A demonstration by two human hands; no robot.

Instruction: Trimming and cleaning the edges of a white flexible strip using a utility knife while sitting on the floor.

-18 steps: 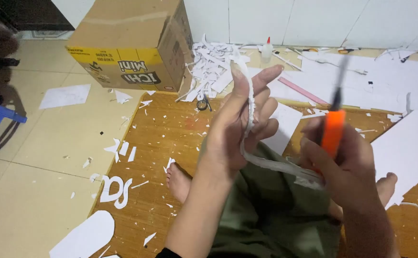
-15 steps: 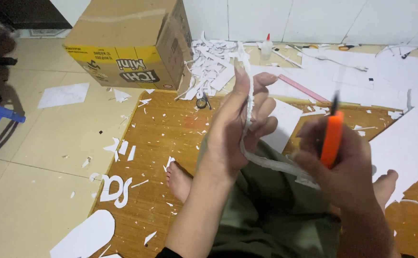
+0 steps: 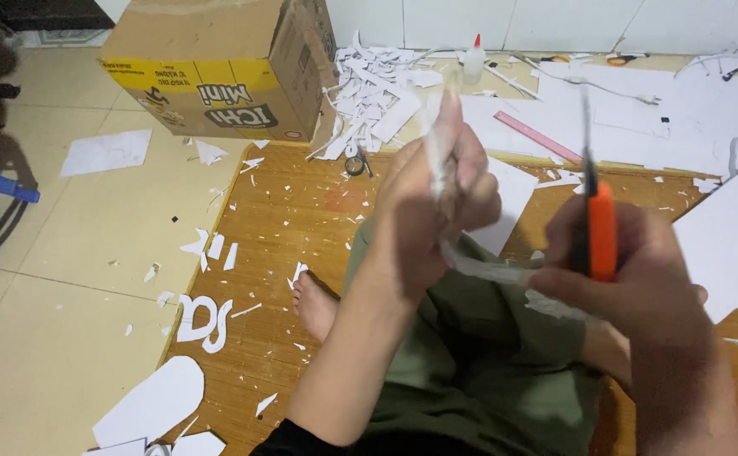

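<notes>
Two hands raised over the lap. Left hand (image 3: 436, 203) pinches a thin white paper strip (image 3: 441, 127) upright, its tail curving down to the right hand, probably kept taut for cutting. Right hand (image 3: 630, 279) is closed round an orange-handled craft knife (image 3: 598, 221), blade up. White paper scraps (image 3: 377, 97) litter the woven mat (image 3: 293, 203); cardboard box (image 3: 217, 67) beyond.

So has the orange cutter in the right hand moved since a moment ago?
Yes. The orange cutter has dropped slightly, its tip now farther below the pink ruler, held in the right hand.
</notes>
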